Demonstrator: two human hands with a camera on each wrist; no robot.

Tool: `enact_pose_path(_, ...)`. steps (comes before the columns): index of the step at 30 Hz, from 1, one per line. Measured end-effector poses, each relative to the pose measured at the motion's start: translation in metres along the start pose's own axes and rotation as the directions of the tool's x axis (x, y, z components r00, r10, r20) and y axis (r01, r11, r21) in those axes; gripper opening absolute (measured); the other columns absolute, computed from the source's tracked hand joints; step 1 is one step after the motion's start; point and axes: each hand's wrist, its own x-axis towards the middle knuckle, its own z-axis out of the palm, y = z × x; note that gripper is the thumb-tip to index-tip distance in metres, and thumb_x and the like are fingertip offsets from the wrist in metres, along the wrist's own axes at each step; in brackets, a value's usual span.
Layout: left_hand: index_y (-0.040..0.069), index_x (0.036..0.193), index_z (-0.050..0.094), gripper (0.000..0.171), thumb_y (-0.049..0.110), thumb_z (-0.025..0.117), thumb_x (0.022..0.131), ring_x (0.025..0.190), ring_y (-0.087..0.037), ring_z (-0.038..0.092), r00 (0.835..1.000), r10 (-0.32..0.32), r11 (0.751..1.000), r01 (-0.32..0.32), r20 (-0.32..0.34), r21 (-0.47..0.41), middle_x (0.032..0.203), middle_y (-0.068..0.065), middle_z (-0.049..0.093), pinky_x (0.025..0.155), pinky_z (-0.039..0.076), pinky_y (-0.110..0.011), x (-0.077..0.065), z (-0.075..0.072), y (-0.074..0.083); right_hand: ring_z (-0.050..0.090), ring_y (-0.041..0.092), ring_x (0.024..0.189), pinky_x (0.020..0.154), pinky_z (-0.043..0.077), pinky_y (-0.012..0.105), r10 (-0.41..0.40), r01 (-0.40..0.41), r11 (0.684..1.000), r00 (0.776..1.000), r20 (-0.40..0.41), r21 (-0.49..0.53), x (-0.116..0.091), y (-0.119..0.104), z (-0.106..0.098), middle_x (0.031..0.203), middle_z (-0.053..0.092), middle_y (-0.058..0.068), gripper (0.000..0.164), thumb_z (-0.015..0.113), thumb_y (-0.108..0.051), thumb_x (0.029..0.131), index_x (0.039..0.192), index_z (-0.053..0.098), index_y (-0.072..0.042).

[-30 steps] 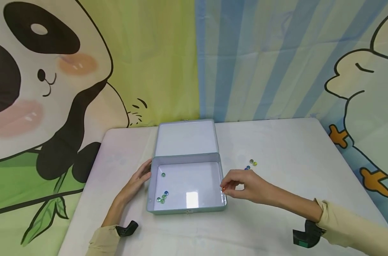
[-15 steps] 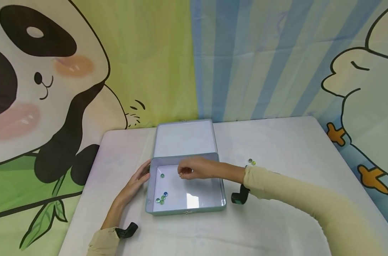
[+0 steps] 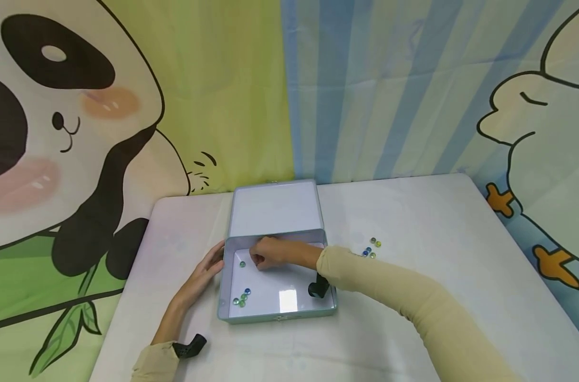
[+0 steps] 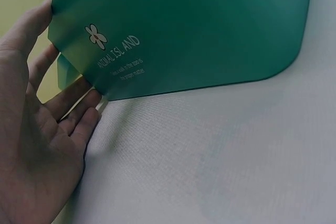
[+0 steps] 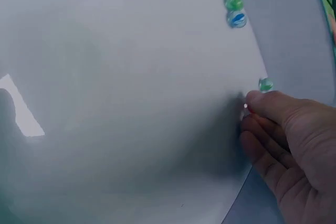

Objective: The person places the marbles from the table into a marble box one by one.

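Note:
An open tin box (image 3: 280, 317), green outside, stands on the table with its lid (image 3: 276, 209) tipped back. My left hand (image 3: 200, 280) rests against the box's left wall; in the left wrist view its fairly straight fingers (image 4: 79, 98) touch the green side. Inside the box, near the back left, my right hand (image 3: 272, 252) pinches a small marble (image 5: 247, 107) with a reddish tint, mostly hidden by the fingertips. Just beside that hand lies a single green marble (image 3: 242, 263). Several green and blue marbles (image 3: 244, 296) gather at the front left of the box.
Several loose marbles (image 3: 373, 241) lie on the white table (image 3: 413, 212) to the right of the box, partly close to the right sleeve. A printed curtain (image 3: 222, 79) hangs behind the table. Each wrist wears a black camera mount (image 3: 189, 346).
My right hand has carried the orange-red marble from the box's right wall leftward, then down to near the box floor beside the green marble. My left hand has stayed at the left wall.

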Motion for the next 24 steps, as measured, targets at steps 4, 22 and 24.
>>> enact_pose_path(4, 0.029, 0.155, 0.019, 0.055, 0.028, 0.041, 0.104, 0.15, -0.041, 0.012, 1.0, 0.001, 1.0, -0.001, 0.008, -0.004, 0.162, -0.016, 0.019, 0.114, 0.004, -0.072, -0.001, 0.0, 0.0, 0.049, 0.002, 0.069, 0.062, 0.038, 0.009, 0.043, -0.043, 0.999, 0.999, -0.004, 0.026, 0.002, 0.001, 0.004, 0.079, 0.064, -0.003, 0.008, 0.072, -0.015, 0.088, 0.086, 0.066, -0.009)
enact_pose_path(22, 0.028, 0.155, 0.02, 0.056, 0.025, 0.042, 0.104, 0.15, -0.041, 0.014, 0.999, 0.03, 0.999, -0.03, 0.012, -0.012, 0.161, -0.017, 0.02, 0.115, 0.006, -0.071, 0.0, 0.001, 0.0, 0.053, 0.003, 0.074, 0.066, 0.044, 0.01, 0.082, -0.083, 0.995, 0.996, 0.02, 0.055, -0.005, 0.004, -0.001, 0.091, 0.07, 0.003, 0.031, 0.075, -0.028, 0.086, 0.105, 0.07, -0.005)
enact_pose_path(24, 0.027, 0.155, 0.02, 0.056, 0.024, 0.042, 0.104, 0.15, -0.041, 0.015, 0.999, 0.034, 0.999, -0.034, 0.01, -0.01, 0.161, -0.017, 0.02, 0.115, 0.006, -0.071, 0.0, 0.001, -0.001, 0.052, 0.003, 0.074, 0.067, 0.044, 0.011, 0.086, -0.087, 0.995, 0.996, 0.019, 0.052, -0.012, 0.007, -0.003, 0.092, 0.069, 0.003, 0.036, 0.074, -0.03, 0.085, 0.111, 0.069, -0.005)
